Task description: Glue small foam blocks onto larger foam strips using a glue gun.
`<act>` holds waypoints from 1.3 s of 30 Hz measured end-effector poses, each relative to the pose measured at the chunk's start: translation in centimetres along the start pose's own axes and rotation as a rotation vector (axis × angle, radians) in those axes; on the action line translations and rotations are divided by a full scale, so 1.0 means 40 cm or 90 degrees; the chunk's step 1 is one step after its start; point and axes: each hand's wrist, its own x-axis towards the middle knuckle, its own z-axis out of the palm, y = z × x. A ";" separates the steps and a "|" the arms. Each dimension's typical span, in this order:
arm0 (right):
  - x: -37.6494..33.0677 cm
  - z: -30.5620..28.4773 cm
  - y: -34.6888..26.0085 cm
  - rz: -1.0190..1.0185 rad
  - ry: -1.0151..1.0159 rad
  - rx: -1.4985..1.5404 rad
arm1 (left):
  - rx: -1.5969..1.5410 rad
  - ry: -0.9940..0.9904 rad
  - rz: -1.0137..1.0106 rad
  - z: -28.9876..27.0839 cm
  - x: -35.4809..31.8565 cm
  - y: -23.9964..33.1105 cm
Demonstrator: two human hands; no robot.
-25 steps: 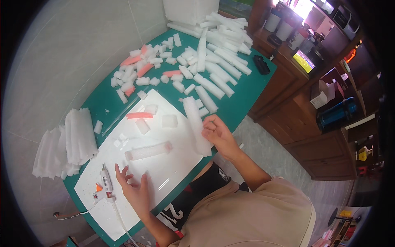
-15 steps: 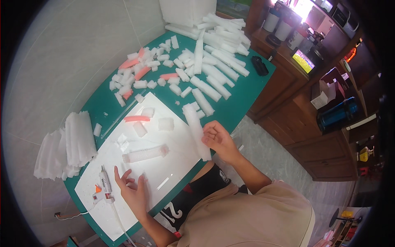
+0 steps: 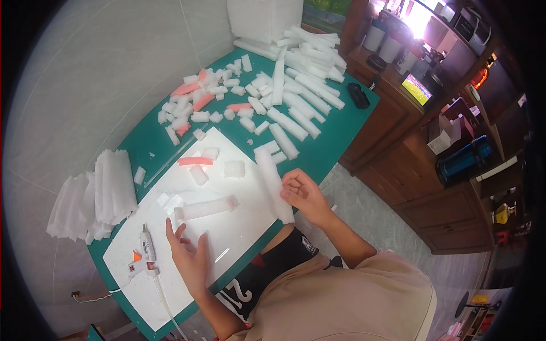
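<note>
Your right hand (image 3: 307, 199) is at the side of a long white foam strip (image 3: 272, 182), fingers curled at its edge; whether they pinch it or merely touch, I cannot tell. Your left hand (image 3: 190, 261) is released, fingers spread, holding nothing.

The long strip lies along the right side of the white board (image 3: 244, 238), its lower end near the table edge. In my judgement it is very light, soft, not slippery, and easily dented or torn; take it at mid-length with flat fingers, as hard pressure would mark it.

Count on the board: one shorter foam piece (image 3: 206, 209) with pinkish ends, near your left fingertips; three white blocks (image 3: 234, 169) in the upper part; one pink strip (image 3: 195, 161) among them; one glue gun (image 3: 148, 250) to your left. Thin scraps (image 3: 169, 202) lie beside the shorter piece, too indistinct to count.

Beyond, on the green table (image 3: 324, 153): two foam bundles (image 3: 114, 187) at left; at least five pink pieces (image 3: 203, 102) among white chunks (image 3: 200, 116), which overlap too much to count; one black object (image 3: 358, 95) at the far right corner.
</note>
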 end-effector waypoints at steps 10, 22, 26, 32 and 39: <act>0.006 0.039 -0.009 0.012 -0.033 -0.034 | 0.014 -0.012 0.036 -0.005 -0.006 -0.005; 0.003 0.030 0.005 0.003 -0.031 -0.026 | 0.028 -0.014 0.046 -0.006 0.009 -0.009; 0.005 0.033 0.001 0.005 -0.028 -0.023 | 0.034 -0.016 0.048 0.003 0.022 -0.010; 0.002 0.026 0.009 0.005 -0.024 -0.021 | 0.038 -0.015 0.045 0.009 0.024 -0.011; 0.005 0.022 -0.003 0.004 -0.016 -0.022 | -0.014 -0.030 0.016 0.008 0.027 0.008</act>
